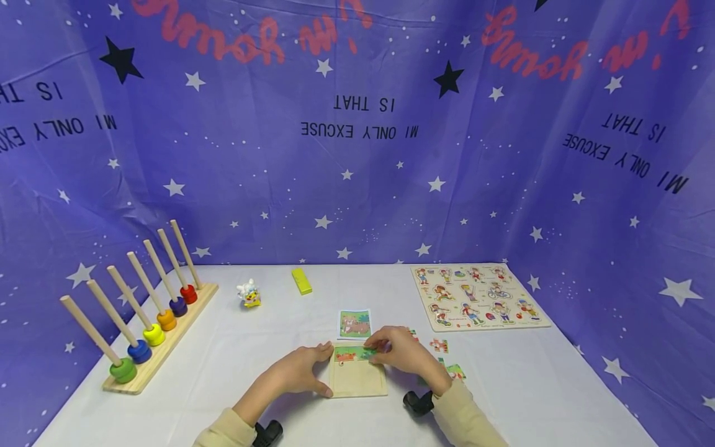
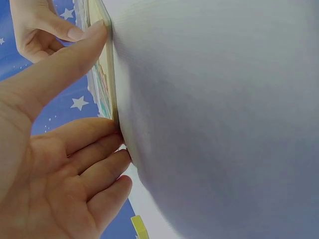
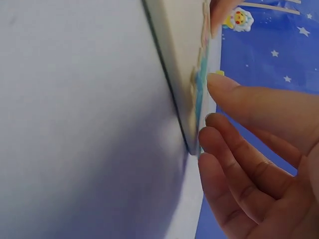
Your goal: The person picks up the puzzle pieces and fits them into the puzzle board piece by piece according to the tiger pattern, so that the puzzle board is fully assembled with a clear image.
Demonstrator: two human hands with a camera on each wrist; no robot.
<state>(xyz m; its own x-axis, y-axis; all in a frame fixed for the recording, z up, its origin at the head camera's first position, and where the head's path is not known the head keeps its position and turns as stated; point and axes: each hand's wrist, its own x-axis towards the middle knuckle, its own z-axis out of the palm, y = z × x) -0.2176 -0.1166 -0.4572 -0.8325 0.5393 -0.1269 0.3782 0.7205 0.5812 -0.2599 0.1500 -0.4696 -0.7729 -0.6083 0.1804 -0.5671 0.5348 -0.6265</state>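
Note:
A shallow wooden puzzle tray (image 1: 359, 382) lies on the white table, with joined jigsaw pieces (image 1: 346, 354) in red and green along its far edge. My left hand (image 1: 298, 370) rests against the tray's left side, thumb at the near corner and fingertips at the far one. Over the far right corner is my right hand (image 1: 403, 349); its thumb and fingertips are close around the pieces there. In the right wrist view the fingers (image 3: 217, 186) touch the tray's edge, and no piece shows pinched. Just beyond the tray sits a picture card (image 1: 355, 324) with a brown animal.
Loose jigsaw pieces (image 1: 439, 345) lie to the right, some partly hidden by my right arm. A pegboard puzzle (image 1: 480, 298) is at the back right. On the left stands a peg rack (image 1: 162, 347) with coloured rings. A small toy figure (image 1: 249, 294) and a yellow block (image 1: 301, 281) sit behind.

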